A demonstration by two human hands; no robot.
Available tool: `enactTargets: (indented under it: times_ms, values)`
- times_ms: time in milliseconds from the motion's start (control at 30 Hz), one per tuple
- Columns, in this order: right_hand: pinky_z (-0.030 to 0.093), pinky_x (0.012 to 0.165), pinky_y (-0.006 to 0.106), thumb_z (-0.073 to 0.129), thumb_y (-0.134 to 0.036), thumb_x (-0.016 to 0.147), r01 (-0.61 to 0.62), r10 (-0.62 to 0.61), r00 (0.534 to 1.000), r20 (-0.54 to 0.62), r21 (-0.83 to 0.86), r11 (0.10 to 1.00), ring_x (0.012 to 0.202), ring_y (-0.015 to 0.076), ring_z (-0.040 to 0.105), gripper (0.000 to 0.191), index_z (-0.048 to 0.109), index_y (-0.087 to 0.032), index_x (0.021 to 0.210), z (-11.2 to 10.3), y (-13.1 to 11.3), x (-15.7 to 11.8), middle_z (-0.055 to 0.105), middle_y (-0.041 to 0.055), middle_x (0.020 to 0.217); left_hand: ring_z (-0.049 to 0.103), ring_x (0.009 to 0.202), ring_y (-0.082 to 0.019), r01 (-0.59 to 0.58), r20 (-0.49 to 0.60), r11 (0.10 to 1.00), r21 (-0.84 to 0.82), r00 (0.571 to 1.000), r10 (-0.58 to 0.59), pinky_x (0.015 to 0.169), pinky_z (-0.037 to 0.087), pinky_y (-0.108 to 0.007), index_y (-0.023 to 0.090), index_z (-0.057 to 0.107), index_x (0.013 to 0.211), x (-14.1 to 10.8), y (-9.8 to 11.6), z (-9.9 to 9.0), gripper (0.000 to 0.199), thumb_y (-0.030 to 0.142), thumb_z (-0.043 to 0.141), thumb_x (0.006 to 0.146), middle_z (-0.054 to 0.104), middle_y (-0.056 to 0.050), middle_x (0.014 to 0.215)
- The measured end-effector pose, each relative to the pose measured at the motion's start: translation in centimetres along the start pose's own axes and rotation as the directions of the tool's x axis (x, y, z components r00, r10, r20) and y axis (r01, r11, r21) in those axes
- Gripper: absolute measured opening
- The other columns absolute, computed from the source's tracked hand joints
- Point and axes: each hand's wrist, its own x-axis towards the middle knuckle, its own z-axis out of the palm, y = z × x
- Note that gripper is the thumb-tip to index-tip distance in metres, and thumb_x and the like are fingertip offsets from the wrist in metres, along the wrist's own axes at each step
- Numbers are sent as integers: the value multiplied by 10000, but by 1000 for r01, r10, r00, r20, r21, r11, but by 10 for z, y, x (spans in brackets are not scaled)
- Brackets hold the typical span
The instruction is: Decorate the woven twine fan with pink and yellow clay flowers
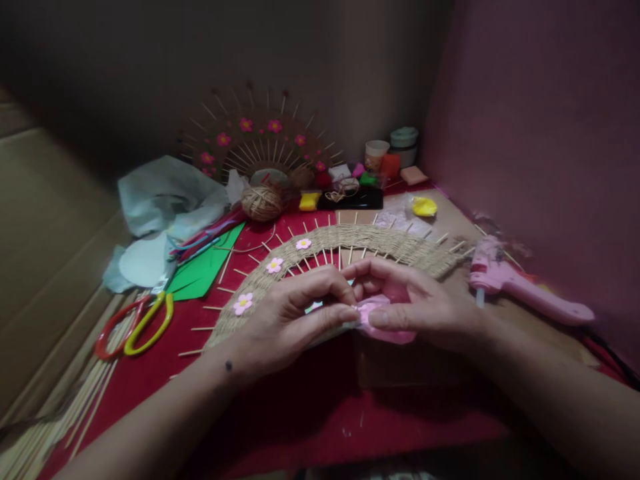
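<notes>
In front of me, both hands hold a small packet of pink clay (377,319) in thin, see-through wrapping. My right hand (425,303) grips its body, thumb on top and fingers curled behind. With thumb and index finger pinched, my left hand (313,303) has hold of the packet's left end; any loose bit of clay there is too small to make out. Just beyond the hands lies a woven twine arch (345,235) with thin sticks poking out of both edges. Pink flowers with yellow centres, among them a flower (243,304), sit on its left part.
Scissors (149,323) and bundled sticks (93,380) lie at left, near a green sheet (207,263). A pink glue gun (530,283) rests at right. Behind are a twine ball (263,201), a yellow clay packet (424,207), a paper cup (376,155) and a finished-looking flowered fan (260,133).
</notes>
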Motion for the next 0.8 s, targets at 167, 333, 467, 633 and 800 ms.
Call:
enactTargets:
  times_ms: [167, 333, 467, 633, 800]
  values:
    - [411, 758, 252, 634, -136, 729, 58, -58, 998, -40, 15, 998, 888, 130, 535, 443, 501, -169, 1151, -2, 1, -2, 572, 28, 948, 541, 783, -82, -13, -15, 992, 125, 1000, 15, 733, 415, -209, 175, 589, 820, -2, -2, -1, 68, 186, 559, 881, 584, 24, 837]
    - [378, 668, 226, 546, -36, 667, 42, -46, 998, -52, -73, 996, 845, 116, 512, 533, 447, -179, 1170, 1, 0, -1, 543, 25, 987, 552, 824, -90, -159, -12, 924, 348, 985, 174, 748, 418, -213, 163, 587, 899, -6, -5, 1, 62, 126, 541, 882, 598, -3, 879]
    - [365, 662, 248, 525, -36, 655, 7, -10, 999, -42, -92, 996, 779, 113, 491, 529, 419, -187, 1150, 3, -2, -3, 515, 4, 922, 557, 849, -110, -295, 20, 788, 540, 941, 338, 711, 437, -214, 139, 580, 980, -8, -4, 6, 134, 79, 527, 872, 600, -51, 958]
    - [382, 673, 275, 511, -59, 681, -17, 17, 1000, -3, -156, 988, 745, 112, 469, 499, 404, -185, 1152, 4, 0, -2, 485, -2, 895, 533, 743, -153, -379, 185, 556, 740, 909, 374, 671, 446, -275, 111, 619, 965, -5, 3, 8, 185, 135, 442, 916, 616, -77, 853]
    - [375, 599, 249, 479, -33, 653, -75, 74, 997, -9, -237, 969, 722, 106, 461, 572, 386, -176, 1199, 5, 1, -1, 467, 9, 916, 525, 744, -184, -523, 361, 374, 766, 831, 423, 727, 446, -329, 77, 625, 857, -3, 4, 10, 247, 118, 391, 922, 624, -94, 818]
